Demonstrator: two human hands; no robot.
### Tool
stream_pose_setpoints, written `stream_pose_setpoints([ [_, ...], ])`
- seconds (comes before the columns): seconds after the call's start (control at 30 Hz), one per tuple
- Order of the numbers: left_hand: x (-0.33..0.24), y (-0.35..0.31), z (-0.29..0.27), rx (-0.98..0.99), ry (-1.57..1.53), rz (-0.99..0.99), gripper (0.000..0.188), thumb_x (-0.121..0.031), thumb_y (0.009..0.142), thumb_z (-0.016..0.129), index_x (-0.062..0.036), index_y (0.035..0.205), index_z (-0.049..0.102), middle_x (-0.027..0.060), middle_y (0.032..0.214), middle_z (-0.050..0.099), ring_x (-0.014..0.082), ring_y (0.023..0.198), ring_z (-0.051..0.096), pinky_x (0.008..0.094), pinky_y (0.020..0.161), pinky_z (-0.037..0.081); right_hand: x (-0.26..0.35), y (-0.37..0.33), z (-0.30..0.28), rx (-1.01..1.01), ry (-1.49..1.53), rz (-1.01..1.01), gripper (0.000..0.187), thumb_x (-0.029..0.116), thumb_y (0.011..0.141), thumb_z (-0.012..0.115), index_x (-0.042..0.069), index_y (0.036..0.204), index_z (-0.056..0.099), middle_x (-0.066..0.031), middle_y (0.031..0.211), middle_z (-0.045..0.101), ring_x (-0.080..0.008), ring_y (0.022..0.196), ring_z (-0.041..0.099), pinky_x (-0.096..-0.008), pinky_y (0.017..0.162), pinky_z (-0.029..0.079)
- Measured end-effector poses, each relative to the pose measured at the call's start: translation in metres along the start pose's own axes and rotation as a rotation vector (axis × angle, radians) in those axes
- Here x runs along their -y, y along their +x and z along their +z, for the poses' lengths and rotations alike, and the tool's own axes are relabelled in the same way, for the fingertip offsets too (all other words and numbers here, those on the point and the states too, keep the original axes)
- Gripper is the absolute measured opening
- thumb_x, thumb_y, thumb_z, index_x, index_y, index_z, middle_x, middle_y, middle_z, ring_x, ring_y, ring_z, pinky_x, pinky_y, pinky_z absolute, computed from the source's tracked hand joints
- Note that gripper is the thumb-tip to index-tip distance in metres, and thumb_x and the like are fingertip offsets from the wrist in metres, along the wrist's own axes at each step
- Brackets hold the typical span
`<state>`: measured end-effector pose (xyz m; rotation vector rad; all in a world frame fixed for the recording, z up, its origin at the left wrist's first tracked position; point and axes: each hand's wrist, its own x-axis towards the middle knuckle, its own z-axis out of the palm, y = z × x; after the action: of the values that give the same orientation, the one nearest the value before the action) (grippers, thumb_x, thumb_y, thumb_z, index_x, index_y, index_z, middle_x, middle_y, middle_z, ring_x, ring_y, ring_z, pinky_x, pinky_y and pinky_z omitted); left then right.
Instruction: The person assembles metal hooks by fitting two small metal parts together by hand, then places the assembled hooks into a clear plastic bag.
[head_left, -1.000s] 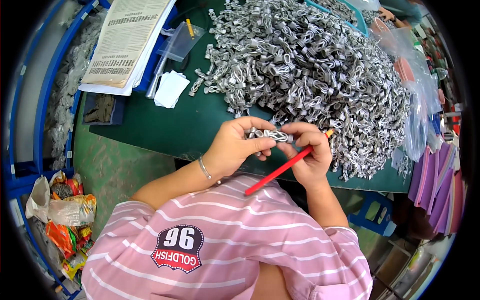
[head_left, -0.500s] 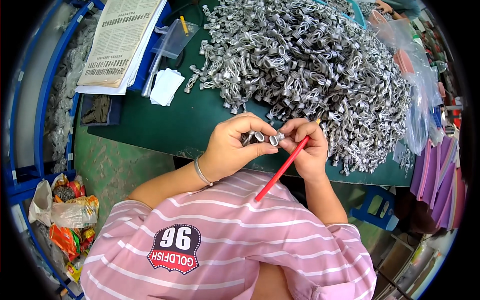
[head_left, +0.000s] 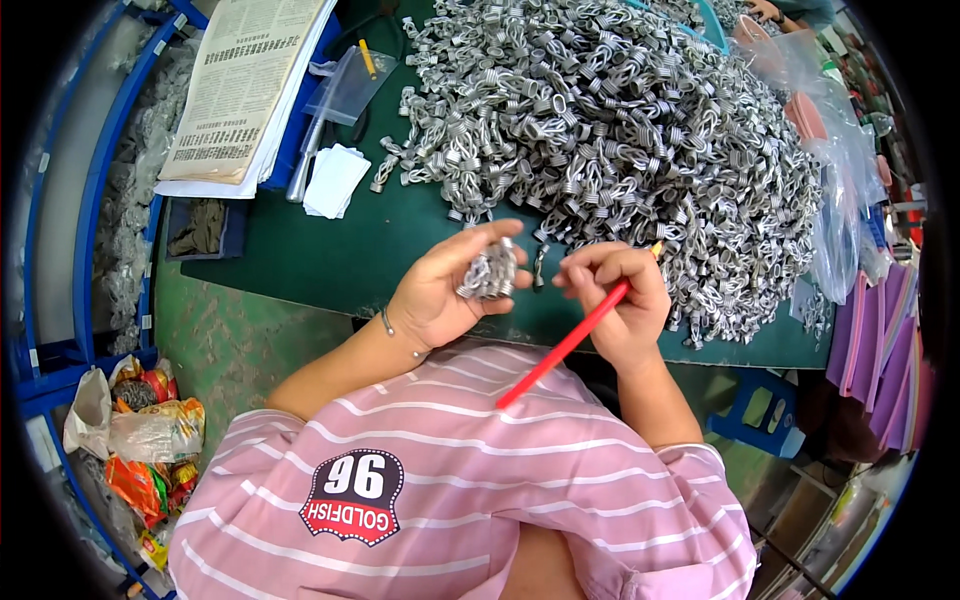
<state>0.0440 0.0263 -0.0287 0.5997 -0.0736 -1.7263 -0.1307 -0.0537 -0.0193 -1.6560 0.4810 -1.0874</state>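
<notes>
Cupped in my left hand (head_left: 435,290) are several small silver metal fittings (head_left: 489,271), each with a ribbed collar and twisted loops. The fingers curl round them from above and below. A red pencil (head_left: 560,348) with a yellowish tip slants through my right hand (head_left: 632,310). Its blunt red end points down towards my striped shirt. Thumb and fingertips of that hand come together; whether a fitting is also between them is too small to tell. Beyond both hands a big heap of the same fittings (head_left: 600,120) covers the green table (head_left: 290,260).
At the far left lie a printed newspaper sheet (head_left: 240,90), white paper slips (head_left: 336,181) and a clear bag (head_left: 350,85). A small dark bin (head_left: 205,230) sits by the table's left edge. Clear plastic (head_left: 840,200) hangs at right; a blue stool (head_left: 757,415) stands below.
My hands have moved apart. The left hand has turned and now cradles the fittings in its palm; the right hand has shifted slightly right, still with the pencil.
</notes>
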Motion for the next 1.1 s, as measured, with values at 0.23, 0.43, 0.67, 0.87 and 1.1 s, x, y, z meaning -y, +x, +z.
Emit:
stream_pose_setpoints([
  [0.23, -0.013, 0.002, -0.02, 0.029, -0.002, 0.128, 0.013, -0.019, 0.089, 0.047, -0.0086, 0.093, 0.053, 0.0026, 0.08, 0.047, 0.0121, 0.071, 0.048, 0.0207, 0.053, 0.043, -0.014, -0.01, 0.005, 0.303, -0.864, -0.091, 0.025, 0.008, 0.064, 0.069, 0.005, 0.074, 0.046, -0.0104, 0.07, 0.055, -0.0299, 0.061, 0.054, -0.0385, 0.054, 0.044],
  [0.43, -0.009, 0.0, -0.017, -0.181, -0.002, 0.074, 0.003, -0.006, 0.084, 0.053, -0.0065, 0.086, 0.053, 0.0056, 0.087, 0.052, 0.013, 0.072, 0.055, 0.021, 0.049, 0.046, -0.014, -0.01, 0.004, 0.09, -0.479, 0.045, 0.022, -0.007, 0.07, 0.063, 0.003, 0.075, 0.044, -0.0114, 0.075, 0.058, -0.0256, 0.063, 0.058, -0.0298, 0.056, 0.046],
  [0.67, 0.004, -0.002, 0.014, -0.089, 0.63, 0.167, 0.022, 0.001, 0.077, 0.062, 0.0021, 0.098, 0.055, 0.0053, 0.076, 0.055, 0.0096, 0.058, 0.056, 0.0184, 0.046, 0.045, -0.021, -0.012, -0.001, 0.075, 0.203, 0.242, 0.02, -0.008, 0.077, 0.058, 0.004, 0.075, 0.042, -0.0145, 0.091, 0.059, -0.0121, 0.073, 0.055, -0.0239, 0.064, 0.047],
  [0.87, 0.009, -0.005, 0.022, -0.007, 0.856, 0.316, 0.022, 0.002, 0.076, 0.063, 0.0019, 0.097, 0.056, 0.0039, 0.071, 0.056, 0.0075, 0.057, 0.055, 0.0182, 0.046, 0.044, -0.018, -0.012, -0.002, 0.006, 0.008, 0.008, 0.029, -0.012, 0.07, 0.064, 0.004, 0.077, 0.042, -0.0152, 0.094, 0.057, -0.0127, 0.072, 0.053, -0.0236, 0.063, 0.046],
  [1.1, 0.012, -0.002, 0.009, 0.04, 0.448, 0.111, 0.02, -0.006, 0.083, 0.058, 0.0016, 0.102, 0.056, 0.0062, 0.079, 0.059, 0.0112, 0.066, 0.059, 0.0203, 0.049, 0.049, -0.002, -0.013, 0.002, -0.076, -0.078, -0.216, 0.038, -0.008, 0.065, 0.072, 0.005, 0.08, 0.039, -0.0169, 0.089, 0.058, -0.0201, 0.077, 0.059, -0.0277, 0.064, 0.05],
])
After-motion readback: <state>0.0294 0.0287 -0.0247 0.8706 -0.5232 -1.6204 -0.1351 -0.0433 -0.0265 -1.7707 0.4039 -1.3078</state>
